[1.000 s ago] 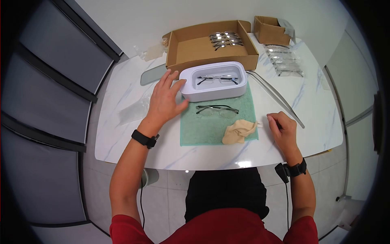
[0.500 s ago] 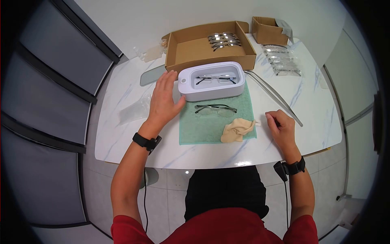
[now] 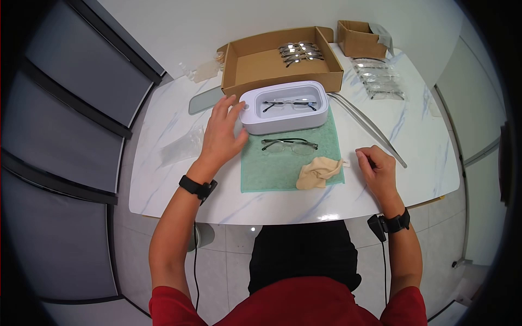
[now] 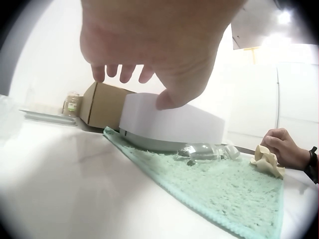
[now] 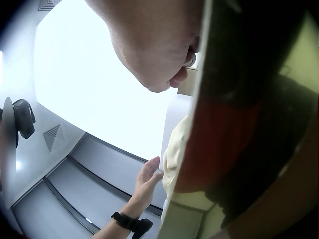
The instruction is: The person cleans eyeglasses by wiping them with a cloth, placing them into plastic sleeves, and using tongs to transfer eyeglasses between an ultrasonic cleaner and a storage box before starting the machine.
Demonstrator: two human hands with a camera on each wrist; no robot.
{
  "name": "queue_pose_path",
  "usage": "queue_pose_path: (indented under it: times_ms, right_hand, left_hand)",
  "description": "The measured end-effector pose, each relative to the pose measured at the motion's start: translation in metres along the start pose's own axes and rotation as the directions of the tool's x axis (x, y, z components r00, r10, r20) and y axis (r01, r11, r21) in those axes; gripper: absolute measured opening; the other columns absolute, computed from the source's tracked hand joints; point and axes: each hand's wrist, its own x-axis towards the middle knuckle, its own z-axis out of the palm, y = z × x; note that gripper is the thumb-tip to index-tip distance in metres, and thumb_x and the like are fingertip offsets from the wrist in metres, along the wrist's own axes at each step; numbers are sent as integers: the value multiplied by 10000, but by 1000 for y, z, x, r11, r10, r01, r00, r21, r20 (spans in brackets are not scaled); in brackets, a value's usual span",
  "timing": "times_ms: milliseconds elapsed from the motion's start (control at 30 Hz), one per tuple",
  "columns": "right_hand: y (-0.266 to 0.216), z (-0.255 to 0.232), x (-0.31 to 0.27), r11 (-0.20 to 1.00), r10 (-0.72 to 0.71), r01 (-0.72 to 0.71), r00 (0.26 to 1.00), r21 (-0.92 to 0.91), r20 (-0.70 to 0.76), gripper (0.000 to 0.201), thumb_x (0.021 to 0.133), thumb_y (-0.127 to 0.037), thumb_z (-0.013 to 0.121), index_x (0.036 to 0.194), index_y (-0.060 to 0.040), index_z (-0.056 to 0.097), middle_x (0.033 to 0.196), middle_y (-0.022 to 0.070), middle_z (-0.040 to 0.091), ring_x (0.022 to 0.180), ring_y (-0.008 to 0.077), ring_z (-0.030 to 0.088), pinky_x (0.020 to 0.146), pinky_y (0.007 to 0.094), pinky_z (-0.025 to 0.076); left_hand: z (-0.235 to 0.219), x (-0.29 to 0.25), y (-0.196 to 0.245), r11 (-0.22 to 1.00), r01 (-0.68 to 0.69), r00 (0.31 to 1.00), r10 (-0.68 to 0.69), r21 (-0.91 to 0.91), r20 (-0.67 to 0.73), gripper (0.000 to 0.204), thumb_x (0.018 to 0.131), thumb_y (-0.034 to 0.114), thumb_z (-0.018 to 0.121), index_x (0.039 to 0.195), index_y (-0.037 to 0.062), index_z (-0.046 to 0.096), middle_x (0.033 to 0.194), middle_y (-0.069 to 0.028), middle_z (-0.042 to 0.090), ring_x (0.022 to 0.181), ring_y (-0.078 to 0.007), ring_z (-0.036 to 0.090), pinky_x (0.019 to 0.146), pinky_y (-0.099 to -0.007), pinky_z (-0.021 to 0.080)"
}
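The left hand [image 3: 220,133] is at the left end of a white oblong device [image 3: 285,125], its fingers spread and a fingertip by the round button. A pair of glasses [image 3: 290,102] lies in the device's basin. On the green cloth [image 3: 261,176] in front lies a second pair of glasses [image 3: 290,145], with a crumpled beige cloth [image 3: 318,174] to its right. The right hand [image 3: 378,171] rests on the table right of the beige cloth, its fingers curled with nothing seen in them. In the left wrist view the left thumb is at the wall of the device [image 4: 164,122].
Behind the device stands a cardboard tray [image 3: 250,60] with several glasses at its right. A small box [image 3: 356,41] and bagged glasses [image 3: 378,79] are at the back right. Long metal strips [image 3: 372,130] lie at the right, a grey lid [image 3: 205,101] and plastic bag [image 3: 182,146] at the left.
The left fingers lifted off the device's button area, then moved back toward it. The right hand has stayed in place, and both pairs of glasses lie as before.
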Motion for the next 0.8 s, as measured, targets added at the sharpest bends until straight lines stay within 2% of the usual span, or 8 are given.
queue_pose_path:
  times_ms: [100,233,300,500,800]
  right_hand:
    - [1,0,-1,1000,11,-11,1000,1,7,25,878,-22,721,899,-19,710,722,98,645,574,218,612,540,303,469]
    - [1,0,-1,1000,9,-8,1000,-3,14,23,878,-23,720,897,-18,708,723,99,642,571,211,608,540,303,467]
    - [1,0,-1,1000,10,-10,1000,-3,14,24,877,-22,720,897,-17,707,723,98,642,570,210,606,539,303,466]
    - [0,0,-1,1000,27,-26,999,-10,22,24,876,-22,720,896,-16,706,724,97,642,574,206,611,539,300,466]
    - [0,0,-1,999,33,-33,999,3,19,29,875,-17,720,902,-18,710,716,95,640,575,198,611,539,295,464]
  left_hand:
    - [1,1,0,998,-22,998,18,62,60,604,750,101,662,1346,67,568,1504,-185,452,1436,-417,370,1161,-496,372]
    - [0,3,1,997,-20,998,15,76,67,604,747,102,668,1343,74,571,1503,-186,452,1439,-420,364,1161,-509,368]
    - [-3,3,2,989,-53,997,44,138,65,580,746,105,679,1317,75,581,1500,-184,455,1440,-416,365,1158,-504,374]
    - [-1,5,4,992,-40,998,34,121,54,535,747,111,696,1268,66,584,1496,-175,459,1438,-408,371,1151,-494,383]
    - [2,5,3,994,-32,998,27,108,48,558,742,108,693,1284,51,573,1473,-184,473,1433,-408,375,1158,-490,376]
